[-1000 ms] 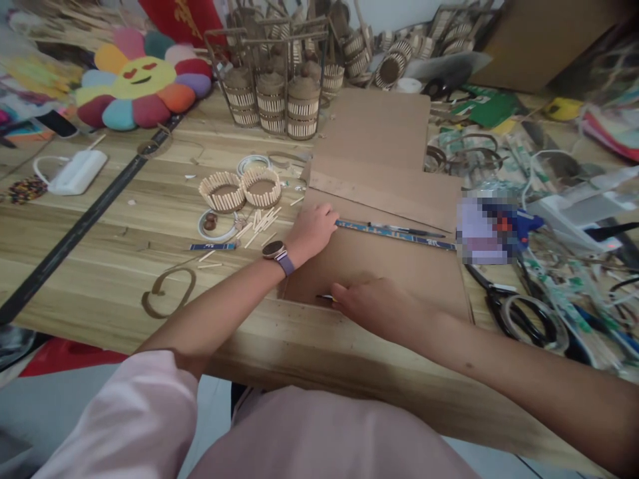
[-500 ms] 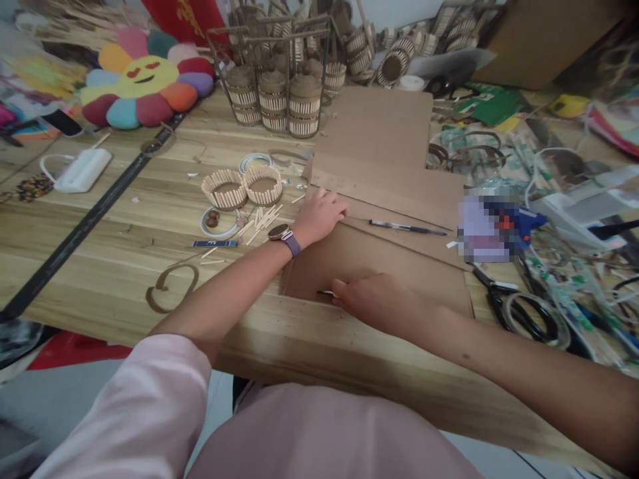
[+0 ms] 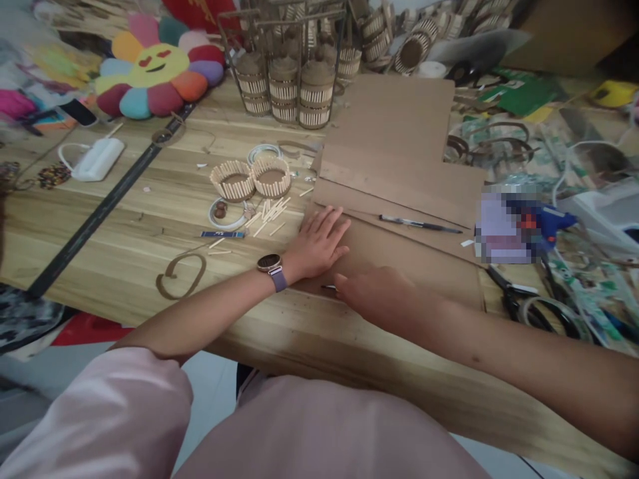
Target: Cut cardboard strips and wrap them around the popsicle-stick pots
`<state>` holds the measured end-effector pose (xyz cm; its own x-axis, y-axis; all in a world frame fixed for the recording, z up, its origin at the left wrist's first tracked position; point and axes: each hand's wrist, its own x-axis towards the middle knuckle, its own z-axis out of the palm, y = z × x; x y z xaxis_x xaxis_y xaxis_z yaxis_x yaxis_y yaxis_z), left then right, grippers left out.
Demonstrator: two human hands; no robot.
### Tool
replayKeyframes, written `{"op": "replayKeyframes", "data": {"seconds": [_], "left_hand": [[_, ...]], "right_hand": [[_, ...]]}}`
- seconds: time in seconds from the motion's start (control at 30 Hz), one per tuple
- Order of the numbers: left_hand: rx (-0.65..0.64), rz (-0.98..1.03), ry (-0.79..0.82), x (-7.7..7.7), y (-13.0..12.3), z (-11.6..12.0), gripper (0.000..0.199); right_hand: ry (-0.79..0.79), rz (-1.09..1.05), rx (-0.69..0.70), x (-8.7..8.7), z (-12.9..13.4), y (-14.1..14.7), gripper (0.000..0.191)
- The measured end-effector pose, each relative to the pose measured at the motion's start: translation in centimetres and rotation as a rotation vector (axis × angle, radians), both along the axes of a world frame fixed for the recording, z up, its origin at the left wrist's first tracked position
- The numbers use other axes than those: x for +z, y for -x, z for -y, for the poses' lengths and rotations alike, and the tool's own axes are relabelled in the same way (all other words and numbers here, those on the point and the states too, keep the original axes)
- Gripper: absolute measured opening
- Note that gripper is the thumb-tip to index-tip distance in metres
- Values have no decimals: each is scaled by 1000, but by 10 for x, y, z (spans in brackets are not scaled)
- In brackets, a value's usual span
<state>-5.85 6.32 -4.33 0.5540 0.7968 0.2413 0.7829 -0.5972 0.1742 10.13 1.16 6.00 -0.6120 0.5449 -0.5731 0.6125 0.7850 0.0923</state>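
My left hand (image 3: 319,243) lies flat on the left part of a brown cardboard sheet (image 3: 424,263), fingers spread and holding nothing. Just right of it, my right hand (image 3: 374,289) is closed around what looks like a utility knife (image 3: 328,287). Only its thin dark tip pokes out to the left, low over the cardboard near the table's front edge; the handle is hidden in my fist. A black pen (image 3: 419,224) rests on the cardboard beyond both hands.
Two round stick-walled cups (image 3: 272,181), loose sticks (image 3: 272,213) and a tape ring (image 3: 227,214) lie to the left. Behind stands a rack of small barrels (image 3: 317,93). Black scissors (image 3: 514,293) and a blue glue gun (image 3: 552,223) are at the right.
My left hand has come nearer to me and flattened, its fingers now spread on the cardboard. My right hand stays by the front edge with its tool. The view has shifted slightly.
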Motion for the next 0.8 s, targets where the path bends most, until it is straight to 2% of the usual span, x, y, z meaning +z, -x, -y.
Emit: {"op": "replayKeyframes", "data": {"seconds": [0.33,0.8], "left_hand": [[-42,26,-13,-2,1,1,55],[-98,-9,4,3,4,0,53]], "right_hand": [[-58,-35,44,-20,2,-4,37],[-8,-13,59,-14,-4,-19,35]]}}
